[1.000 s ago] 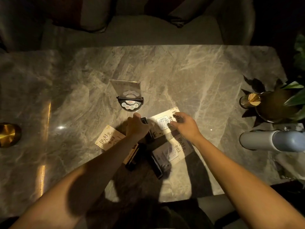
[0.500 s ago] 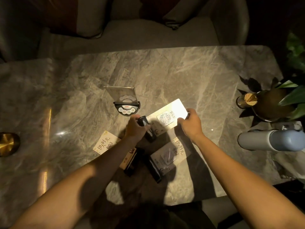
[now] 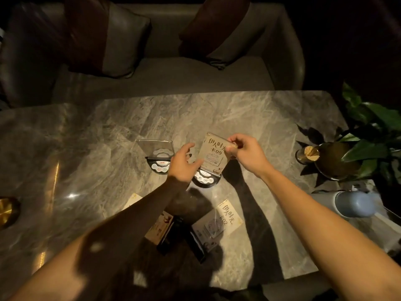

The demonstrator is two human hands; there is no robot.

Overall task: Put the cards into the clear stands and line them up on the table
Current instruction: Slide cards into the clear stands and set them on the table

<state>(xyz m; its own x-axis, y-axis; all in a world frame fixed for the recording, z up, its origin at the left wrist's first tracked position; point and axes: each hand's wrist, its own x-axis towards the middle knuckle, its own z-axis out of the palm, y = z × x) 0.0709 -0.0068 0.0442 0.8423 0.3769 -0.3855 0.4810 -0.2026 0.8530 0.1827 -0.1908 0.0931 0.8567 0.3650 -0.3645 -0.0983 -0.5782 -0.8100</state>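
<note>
1. The card (image 3: 213, 152) printed "伊人时光 卡09", flat on the worktop (image 3: 271, 131) a second ago, now stands in a clear stand (image 3: 206, 178) beside the empty stand (image 3: 158, 158).
2. Right hand (image 3: 245, 152) fingers pinch its top corner; left hand (image 3: 184, 164) fingers, half-curled, steady the stand's edge.
3. So one card is nearly seated; card "卡02" (image 3: 230, 215) waits flat nearby.

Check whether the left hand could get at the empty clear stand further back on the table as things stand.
Probably yes. The left hand is beside the empty stand, with bare table around it and nothing between. It is steadying the stand with the card, so it would have to let go.
</note>
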